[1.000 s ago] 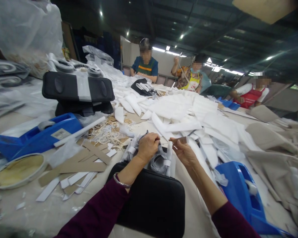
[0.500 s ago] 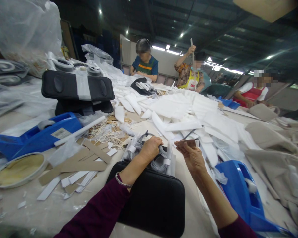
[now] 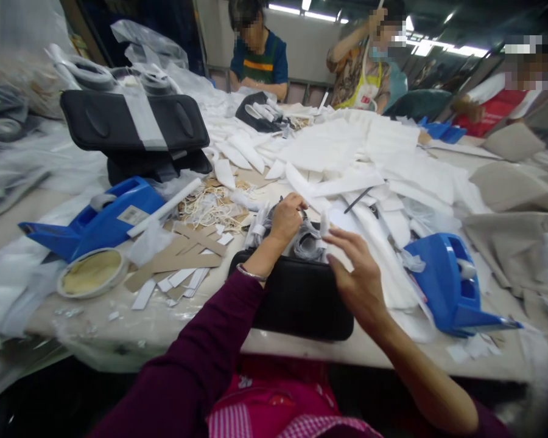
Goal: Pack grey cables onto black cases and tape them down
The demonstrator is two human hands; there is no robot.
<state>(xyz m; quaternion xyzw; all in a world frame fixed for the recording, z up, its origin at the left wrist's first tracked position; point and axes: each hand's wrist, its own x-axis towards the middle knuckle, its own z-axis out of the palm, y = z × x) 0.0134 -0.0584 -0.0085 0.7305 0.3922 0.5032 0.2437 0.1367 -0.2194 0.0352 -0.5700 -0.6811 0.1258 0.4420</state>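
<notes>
A black zip-type case point(image 3: 304, 304) lies in front of me near the table's front edge. Just behind its dark panel sit a clear-wrapped grey coil point(image 3: 307, 243) and, to the right of that, an upright white foam piece point(image 3: 324, 224). My left hand point(image 3: 288, 218) is curled over the top of these packed items, fingers closed; what they grip is hidden. With fingers apart, my right hand point(image 3: 357, 267) is at the case's right side, fingertips close to the white foam piece. I cannot tell whether they touch it.
Blue tape dispensers stand left point(image 3: 105, 213) and right point(image 3: 447, 280). Cardboard strips point(image 3: 178, 258), tangled string point(image 3: 210, 207) and a round tub point(image 3: 92, 274) lie left. Stacked black cases point(image 3: 134, 125) stand behind. White foam sheets point(image 3: 347, 137) cover the middle; beige fabric lies right. Co-workers sit opposite.
The brown strip that was in my right hand no longer shows there. That hand has opened and come to the case's right side. My left hand stays on the packed items; the view has tilted down.
</notes>
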